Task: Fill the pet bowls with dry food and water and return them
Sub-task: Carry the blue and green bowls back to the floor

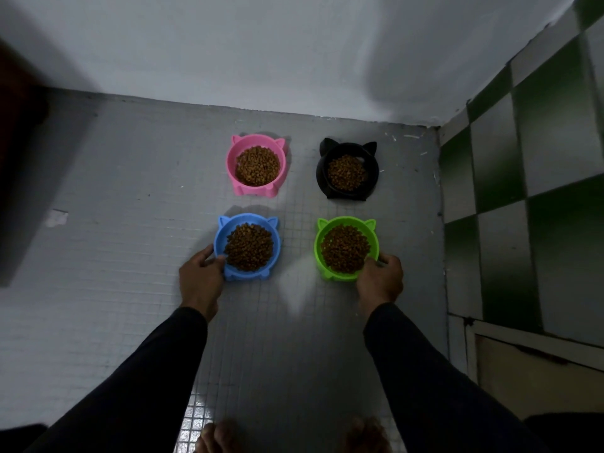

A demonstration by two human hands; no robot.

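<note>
Several cat-eared bowls of brown dry food stand on the grey tiled floor in a square. The pink bowl (234, 165) is far left and the black bowl (322, 178) far right. The blue bowl (221, 235) is near left; my left hand (200, 279) grips its near-left rim with the thumb over the edge. The green bowl (318, 243) is near right; my right hand (380, 281) grips its near-right rim the same way. Both near bowls rest on the floor.
A white wall (294, 53) rises just behind the far bowls. A green-and-white checked tile wall (523, 191) closes the right side. A dark object (19, 158) stands at the far left. My bare feet (294, 436) show at the bottom edge.
</note>
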